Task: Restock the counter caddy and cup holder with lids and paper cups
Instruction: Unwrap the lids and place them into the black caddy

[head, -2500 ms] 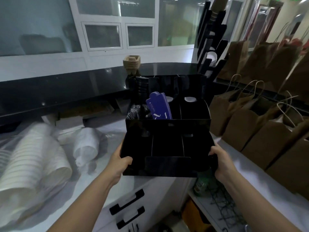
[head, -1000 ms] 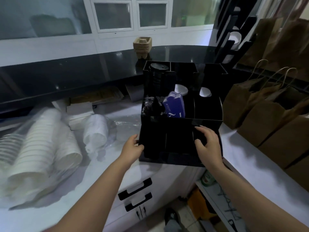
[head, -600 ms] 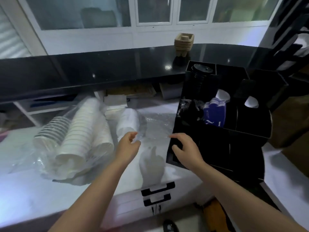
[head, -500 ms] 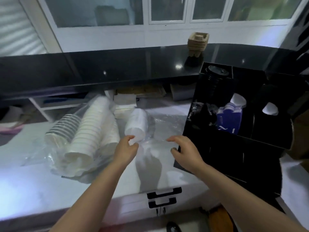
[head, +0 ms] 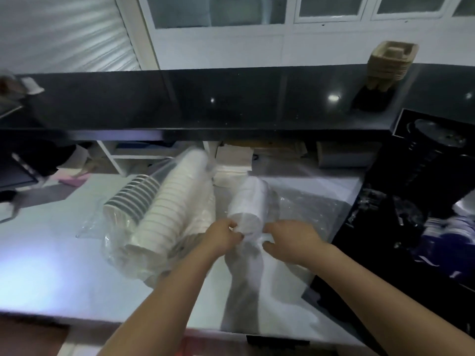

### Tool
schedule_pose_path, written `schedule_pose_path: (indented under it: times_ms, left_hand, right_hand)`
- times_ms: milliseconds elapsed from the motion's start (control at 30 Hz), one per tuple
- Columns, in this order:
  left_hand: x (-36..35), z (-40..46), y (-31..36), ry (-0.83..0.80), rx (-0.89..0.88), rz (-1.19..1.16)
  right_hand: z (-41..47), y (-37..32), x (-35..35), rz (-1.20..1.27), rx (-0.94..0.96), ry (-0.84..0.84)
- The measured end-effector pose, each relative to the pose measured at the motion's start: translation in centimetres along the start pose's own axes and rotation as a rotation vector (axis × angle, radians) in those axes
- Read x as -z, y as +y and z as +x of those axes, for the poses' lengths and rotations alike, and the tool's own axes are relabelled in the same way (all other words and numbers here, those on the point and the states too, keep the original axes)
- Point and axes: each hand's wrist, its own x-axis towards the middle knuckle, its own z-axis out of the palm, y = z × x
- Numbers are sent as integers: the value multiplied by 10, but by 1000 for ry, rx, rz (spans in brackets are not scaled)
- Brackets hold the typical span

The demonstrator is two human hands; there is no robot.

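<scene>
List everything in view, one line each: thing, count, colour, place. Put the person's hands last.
short sleeve of lids: one, white in clear plastic, middle of the white counter, its near end between the hands
long bagged stacks: several, count unclear, white in clear plastic, lying left of the short sleeve
caddy: one, black, right edge, on the white counter
black lids: one stack, in the caddy's back compartment
pulp cup carriers: one stack, tan, on the black upper counter, right
white counter: one, under the stacks
left hand: pinches the plastic at the sleeve's end
right hand: grips the plastic opposite
</scene>
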Motion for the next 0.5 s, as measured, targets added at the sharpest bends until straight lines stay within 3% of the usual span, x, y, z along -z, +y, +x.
schedule_pose_path:
  times_ms: [233, 367, 500]
  left_hand:
    - [21, -9, 25, -34, -59, -350]
    - [45, -3, 34, -126, 2, -552]
    - [64, 5, 41, -204, -96, -586]
  right_hand:
    - [32, -9, -10, 311, 79, 93]
    - [41, -15, -11, 545, -32, 271]
    - [44, -24, -13, 763, -156, 516]
